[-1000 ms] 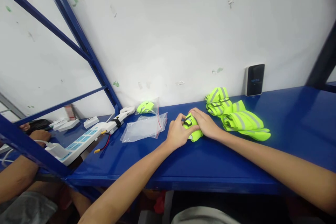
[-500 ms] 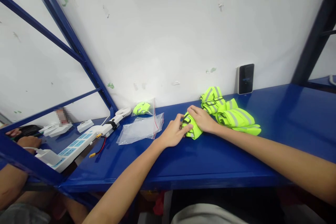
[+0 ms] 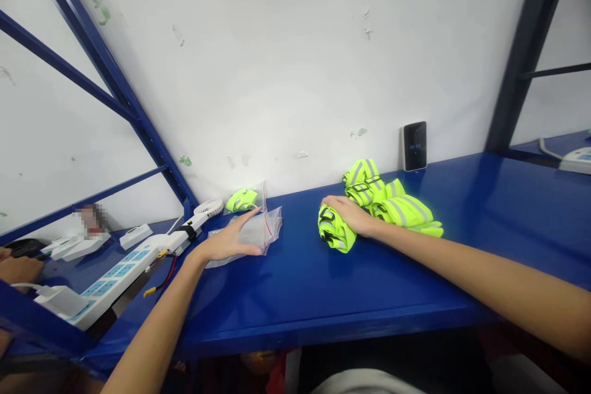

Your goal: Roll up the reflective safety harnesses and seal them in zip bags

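My left hand [image 3: 229, 242] lies flat with fingers stretched out on a stack of clear zip bags [image 3: 258, 229] on the blue shelf [image 3: 323, 283]. My right hand [image 3: 348, 214] rests closed over a rolled neon-yellow reflective vest [image 3: 335, 231], pressing it onto the shelf. Just behind my right hand sits a pile of more folded neon vests [image 3: 392, 200]. A bagged vest [image 3: 242, 199] stands against the wall behind the clear bags.
A white power strip [image 3: 117, 271] with a plugged adapter and a small white fan [image 3: 203, 212] lie at the left. A black device [image 3: 414, 146] leans on the wall. Blue frame bars cross the left side. Another person's hand [image 3: 16, 268] is at far left.
My left hand has let go of the rolled vest and moved left onto the clear bags. My right hand stays on the vest. The view has shifted right.
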Demonstrator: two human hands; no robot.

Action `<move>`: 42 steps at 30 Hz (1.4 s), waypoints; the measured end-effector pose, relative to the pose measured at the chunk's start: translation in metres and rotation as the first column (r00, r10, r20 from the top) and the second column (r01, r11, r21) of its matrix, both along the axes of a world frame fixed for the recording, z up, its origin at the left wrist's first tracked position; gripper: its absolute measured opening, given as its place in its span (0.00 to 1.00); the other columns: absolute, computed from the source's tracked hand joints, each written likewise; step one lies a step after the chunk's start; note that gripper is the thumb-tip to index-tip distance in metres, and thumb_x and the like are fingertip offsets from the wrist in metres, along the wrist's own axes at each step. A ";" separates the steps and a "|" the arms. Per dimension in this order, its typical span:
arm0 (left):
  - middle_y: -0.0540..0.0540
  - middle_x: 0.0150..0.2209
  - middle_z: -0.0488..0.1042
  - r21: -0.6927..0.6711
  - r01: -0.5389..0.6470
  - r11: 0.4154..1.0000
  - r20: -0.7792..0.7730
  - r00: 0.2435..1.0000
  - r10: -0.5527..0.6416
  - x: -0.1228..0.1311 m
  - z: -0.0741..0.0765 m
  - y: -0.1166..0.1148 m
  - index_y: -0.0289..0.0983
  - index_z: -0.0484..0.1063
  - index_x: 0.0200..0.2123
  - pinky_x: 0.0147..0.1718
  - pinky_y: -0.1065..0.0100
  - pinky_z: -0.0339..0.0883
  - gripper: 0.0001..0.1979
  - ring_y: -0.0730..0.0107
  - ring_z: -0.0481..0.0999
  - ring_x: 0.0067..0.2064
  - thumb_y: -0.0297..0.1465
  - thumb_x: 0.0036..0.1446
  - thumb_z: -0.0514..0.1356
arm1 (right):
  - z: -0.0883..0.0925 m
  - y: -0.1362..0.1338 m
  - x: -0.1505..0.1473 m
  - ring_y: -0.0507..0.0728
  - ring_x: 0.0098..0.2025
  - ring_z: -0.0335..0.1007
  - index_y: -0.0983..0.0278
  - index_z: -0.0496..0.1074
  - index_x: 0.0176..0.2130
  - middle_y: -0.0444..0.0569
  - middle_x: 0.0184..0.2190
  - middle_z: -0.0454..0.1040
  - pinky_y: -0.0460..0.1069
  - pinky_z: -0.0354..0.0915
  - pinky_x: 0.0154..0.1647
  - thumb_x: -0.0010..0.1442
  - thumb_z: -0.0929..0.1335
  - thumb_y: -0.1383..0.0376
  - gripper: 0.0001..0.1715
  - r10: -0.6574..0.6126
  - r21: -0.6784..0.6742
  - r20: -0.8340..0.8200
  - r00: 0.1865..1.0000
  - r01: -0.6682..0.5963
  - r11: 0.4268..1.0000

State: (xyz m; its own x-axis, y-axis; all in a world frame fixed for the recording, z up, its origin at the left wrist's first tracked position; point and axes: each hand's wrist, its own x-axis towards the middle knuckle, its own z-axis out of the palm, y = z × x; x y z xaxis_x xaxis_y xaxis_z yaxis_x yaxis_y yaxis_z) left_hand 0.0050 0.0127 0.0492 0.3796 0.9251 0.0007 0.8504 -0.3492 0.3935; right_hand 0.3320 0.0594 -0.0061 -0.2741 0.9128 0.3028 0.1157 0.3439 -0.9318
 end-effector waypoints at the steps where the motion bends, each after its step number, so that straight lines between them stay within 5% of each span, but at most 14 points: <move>1: 0.45 0.69 0.45 -0.022 -0.001 1.000 -0.008 1.000 0.001 0.000 -0.003 0.003 0.47 0.43 0.68 0.63 0.50 0.48 0.52 0.47 0.48 0.68 0.49 0.44 0.66 | 0.000 0.000 0.000 0.57 0.35 0.68 0.64 0.70 0.30 0.45 0.29 0.72 0.50 0.63 0.41 0.57 0.62 0.51 0.19 0.003 -0.014 -0.016 1.000 -0.003 1.000; 11: 0.42 0.70 0.41 -0.008 0.010 1.000 -0.053 0.999 -0.010 0.014 -0.016 0.020 0.44 0.42 0.68 0.64 0.48 0.42 0.52 0.46 0.40 0.69 0.51 0.45 0.64 | -0.005 0.006 0.000 0.57 0.34 0.68 0.64 0.71 0.30 0.44 0.28 0.72 0.50 0.63 0.40 0.57 0.63 0.51 0.19 0.020 -0.009 -0.069 0.997 -0.020 1.000; 19: 0.39 0.63 0.60 0.001 0.046 0.999 -0.046 0.998 -0.046 0.017 -0.011 0.030 0.43 0.50 0.66 0.60 0.53 0.54 0.47 0.48 0.60 0.63 0.53 0.47 0.62 | -0.004 0.006 0.000 0.58 0.38 0.68 0.64 0.72 0.32 0.47 0.31 0.74 0.51 0.63 0.42 0.58 0.62 0.51 0.20 0.010 0.054 0.001 1.000 -0.010 0.998; 29: 0.39 0.63 0.58 0.039 0.035 0.999 -0.043 0.999 -0.033 0.018 -0.016 0.039 0.45 0.47 0.67 0.60 0.49 0.52 0.51 0.43 0.59 0.62 0.52 0.44 0.64 | -0.001 0.001 -0.002 0.60 0.39 0.70 0.64 0.73 0.31 0.47 0.32 0.75 0.52 0.64 0.45 0.57 0.63 0.52 0.19 0.006 0.026 -0.057 0.998 -0.005 1.000; 37: 0.41 0.61 0.53 0.356 0.150 0.922 -0.015 0.988 -0.155 0.086 0.009 0.004 0.50 0.44 0.67 0.60 0.53 0.55 0.53 0.48 0.59 0.61 0.49 0.42 0.67 | 0.004 0.006 -0.002 0.58 0.34 0.69 0.63 0.70 0.29 0.47 0.28 0.74 0.50 0.66 0.36 0.55 0.64 0.52 0.18 -0.121 -0.040 -0.253 0.960 0.115 0.993; 42: 0.40 0.61 0.55 0.550 0.240 0.800 -0.111 0.970 -0.214 0.138 -0.006 -0.007 0.48 0.44 0.67 0.60 0.51 0.53 0.52 0.48 0.59 0.61 0.49 0.43 0.67 | 0.010 0.009 0.003 0.60 0.40 0.69 0.63 0.69 0.31 0.49 0.33 0.76 0.51 0.64 0.42 0.57 0.60 0.52 0.19 -0.311 0.008 -0.258 0.915 0.324 0.946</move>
State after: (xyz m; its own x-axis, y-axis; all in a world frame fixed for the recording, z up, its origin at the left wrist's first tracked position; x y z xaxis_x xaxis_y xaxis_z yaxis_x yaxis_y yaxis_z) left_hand 0.1428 0.0056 0.0429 0.5901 0.6583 0.4674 0.7303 -0.6821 0.0388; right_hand 0.3348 0.0688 0.0039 0.1180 0.9211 0.3710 -0.0082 0.3745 -0.9272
